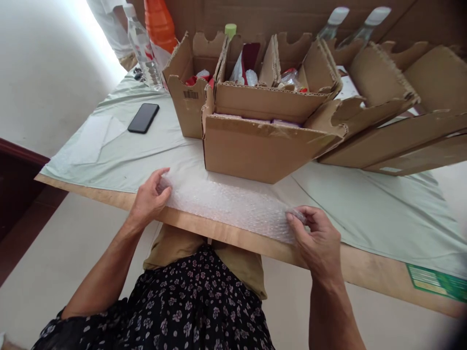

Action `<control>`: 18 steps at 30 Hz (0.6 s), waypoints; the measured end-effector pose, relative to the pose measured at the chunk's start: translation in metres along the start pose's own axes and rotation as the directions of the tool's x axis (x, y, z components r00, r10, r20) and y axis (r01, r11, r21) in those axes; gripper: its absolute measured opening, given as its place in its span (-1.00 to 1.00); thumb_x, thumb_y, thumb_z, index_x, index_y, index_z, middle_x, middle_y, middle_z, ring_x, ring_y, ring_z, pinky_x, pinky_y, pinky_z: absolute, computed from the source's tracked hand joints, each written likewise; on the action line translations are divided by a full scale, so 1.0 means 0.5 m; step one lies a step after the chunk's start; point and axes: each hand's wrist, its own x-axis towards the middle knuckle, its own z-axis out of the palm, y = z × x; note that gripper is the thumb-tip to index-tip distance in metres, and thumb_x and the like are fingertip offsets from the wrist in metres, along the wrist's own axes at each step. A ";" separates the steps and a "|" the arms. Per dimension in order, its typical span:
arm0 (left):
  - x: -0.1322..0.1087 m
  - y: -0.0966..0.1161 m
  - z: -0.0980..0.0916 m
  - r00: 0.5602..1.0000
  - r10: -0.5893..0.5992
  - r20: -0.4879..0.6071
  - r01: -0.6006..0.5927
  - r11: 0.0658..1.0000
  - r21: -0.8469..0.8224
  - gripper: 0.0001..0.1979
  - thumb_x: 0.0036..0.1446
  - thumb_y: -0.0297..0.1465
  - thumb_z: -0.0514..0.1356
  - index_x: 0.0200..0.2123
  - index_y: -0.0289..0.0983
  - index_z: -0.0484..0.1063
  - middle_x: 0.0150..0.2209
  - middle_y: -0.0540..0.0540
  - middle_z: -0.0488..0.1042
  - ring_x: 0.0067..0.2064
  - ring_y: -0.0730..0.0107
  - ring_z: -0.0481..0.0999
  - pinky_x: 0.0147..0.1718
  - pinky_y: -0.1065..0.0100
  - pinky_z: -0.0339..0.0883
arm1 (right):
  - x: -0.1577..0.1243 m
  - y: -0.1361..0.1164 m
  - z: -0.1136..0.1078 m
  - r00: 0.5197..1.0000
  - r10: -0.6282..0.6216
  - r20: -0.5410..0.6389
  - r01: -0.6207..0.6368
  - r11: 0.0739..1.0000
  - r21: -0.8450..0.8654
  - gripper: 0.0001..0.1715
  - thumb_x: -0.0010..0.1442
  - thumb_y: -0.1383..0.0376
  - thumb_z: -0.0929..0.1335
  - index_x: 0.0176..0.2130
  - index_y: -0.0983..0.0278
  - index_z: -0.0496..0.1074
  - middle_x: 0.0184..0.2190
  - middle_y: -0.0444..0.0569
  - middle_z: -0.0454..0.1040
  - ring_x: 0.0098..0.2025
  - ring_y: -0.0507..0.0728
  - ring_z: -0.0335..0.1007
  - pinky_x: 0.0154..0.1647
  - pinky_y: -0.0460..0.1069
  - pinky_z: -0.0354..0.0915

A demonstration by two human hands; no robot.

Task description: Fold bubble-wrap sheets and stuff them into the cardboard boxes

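A long strip of bubble wrap [226, 204] stretches between my two hands along the front edge of the table. At its left end, my left hand [151, 194] is curled around the wrap's edge, with the thumb and forefinger a little apart. My right hand [315, 233] pinches the right end between thumb and fingers, where the wrap is bunched. Just behind the strip stands a cardboard box [248, 150], with purple-edged packs partly visible inside it.
Several more cut-open cardboard boxes [189, 107] line the back, holding small packages. A phone [143, 118] and a piece of white wrap [87, 138] lie on the left of the green cloth. An orange bottle [160, 26] and a clear bottle [142, 48] stand behind. A green printed sheet [438, 282] lies at the right edge.
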 end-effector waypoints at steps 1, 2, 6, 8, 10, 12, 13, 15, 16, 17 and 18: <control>0.018 0.006 -0.011 0.999 0.038 -0.021 -0.037 0.998 0.055 -0.42 0.11 -0.35 0.16 0.22 -0.30 0.40 -0.29 -0.02 0.51 -0.33 0.36 0.44 -0.20 0.29 0.39 | -0.009 -0.015 -0.003 1.000 0.007 0.023 -0.008 0.999 0.034 -0.72 0.20 0.09 0.43 -0.15 0.19 0.51 -0.36 -0.08 0.55 -0.38 0.11 0.46 -0.29 0.04 0.42; 0.042 0.013 -0.022 0.996 0.079 -0.042 -0.074 0.991 0.116 -0.42 0.12 -0.38 0.15 0.24 -0.29 0.39 -0.25 -0.05 0.53 -0.30 0.33 0.47 -0.15 0.26 0.41 | -0.020 -0.031 -0.002 0.997 0.017 0.069 -0.022 0.997 0.076 -0.64 0.22 0.09 0.43 -0.04 0.19 0.50 -0.35 -0.07 0.56 -0.39 0.11 0.47 -0.32 0.03 0.42; 0.170 0.039 -0.025 0.971 0.220 -0.097 -0.180 0.933 0.311 -0.37 0.17 -0.46 0.15 0.33 -0.30 0.29 -0.02 -0.19 0.56 -0.03 0.12 0.53 0.11 0.10 0.35 | -0.080 -0.099 0.038 0.906 0.022 0.423 -0.124 0.969 0.215 -0.31 0.33 0.12 0.37 0.36 0.23 0.27 -0.32 -0.05 0.60 -0.44 0.10 0.49 -0.45 -0.01 0.45; 0.218 0.042 -0.003 0.957 0.254 -0.140 -0.191 0.916 0.354 -0.34 0.13 -0.47 0.22 0.32 -0.35 0.29 0.10 -0.29 0.51 0.15 -0.03 0.45 0.23 0.01 0.24 | -0.109 -0.119 0.071 0.846 0.002 0.534 -0.130 0.971 0.202 -0.28 0.35 0.17 0.34 0.41 0.24 0.22 -0.31 -0.04 0.63 -0.45 0.11 0.51 -0.42 0.01 0.48; 0.226 0.038 0.022 0.944 0.285 -0.166 -0.212 0.909 0.359 -0.34 0.11 -0.45 0.26 0.30 -0.36 0.32 0.17 -0.32 0.47 0.22 -0.10 0.39 0.27 -0.04 0.20 | -0.127 -0.127 0.097 0.838 -0.026 0.545 -0.084 0.981 0.176 -0.30 0.34 0.22 0.33 0.41 0.21 0.25 -0.21 -0.01 0.67 -0.37 0.14 0.57 -0.30 0.05 0.54; 0.185 0.031 0.042 0.933 0.336 -0.126 -0.284 0.907 0.312 -0.46 0.17 -0.44 0.22 0.23 -0.33 0.39 0.14 -0.29 0.51 0.18 -0.04 0.42 0.23 -0.04 0.26 | -0.131 -0.127 0.110 0.843 -0.074 0.533 -0.033 0.981 0.189 -0.41 0.34 0.25 0.33 0.32 0.17 0.39 -0.05 0.03 0.67 -0.17 0.19 0.63 -0.11 0.10 0.56; 0.148 0.028 0.047 0.925 0.371 -0.078 -0.340 0.903 0.263 -0.55 0.21 -0.44 0.17 0.18 -0.31 0.44 0.08 -0.25 0.55 0.14 0.01 0.46 0.19 -0.03 0.31 | -0.128 -0.126 0.111 0.834 -0.106 0.541 -0.014 0.977 0.213 -0.49 0.34 0.26 0.33 0.25 0.15 0.48 0.00 0.02 0.65 -0.07 0.21 0.63 -0.03 0.11 0.55; 0.056 0.023 0.050 0.886 0.461 0.039 -0.463 0.881 0.094 -0.69 0.27 -0.44 0.13 0.03 -0.29 0.53 -0.03 -0.23 0.61 0.07 0.08 0.53 0.14 -0.01 0.38 | -0.119 -0.125 0.107 0.795 -0.172 0.582 0.000 0.959 0.283 -0.64 0.34 0.28 0.32 0.05 0.12 0.61 -0.01 -0.01 0.66 -0.01 0.21 0.62 0.01 0.09 0.54; 0.008 0.021 0.049 0.864 0.492 0.109 -0.493 0.870 -0.014 -0.72 0.27 -0.45 0.13 -0.01 -0.28 0.55 -0.05 -0.23 0.62 0.06 0.09 0.54 0.12 0.00 0.41 | -0.114 -0.127 0.103 0.771 -0.193 0.607 -0.012 0.949 0.316 -0.68 0.35 0.28 0.32 -0.03 0.12 0.64 -0.07 -0.03 0.67 -0.04 0.19 0.63 -0.02 0.07 0.54; -0.037 0.020 0.045 0.845 0.507 0.166 -0.492 0.861 -0.126 -0.73 0.26 -0.46 0.15 -0.02 -0.26 0.56 -0.07 -0.22 0.63 0.07 0.10 0.55 0.12 0.00 0.42 | -0.108 -0.131 0.099 0.745 -0.207 0.634 -0.034 0.938 0.346 -0.70 0.34 0.28 0.33 -0.08 0.12 0.65 -0.12 -0.04 0.68 -0.09 0.18 0.64 -0.05 0.05 0.55; -0.075 0.018 0.041 0.839 0.503 0.207 -0.457 0.859 -0.232 -0.71 0.26 -0.44 0.17 0.02 -0.25 0.55 -0.05 -0.22 0.63 0.08 0.08 0.55 0.14 -0.02 0.41 | -0.102 -0.137 0.095 0.720 -0.218 0.659 -0.062 0.926 0.374 -0.73 0.34 0.27 0.34 -0.11 0.12 0.65 -0.17 -0.06 0.68 -0.13 0.16 0.64 -0.09 0.03 0.54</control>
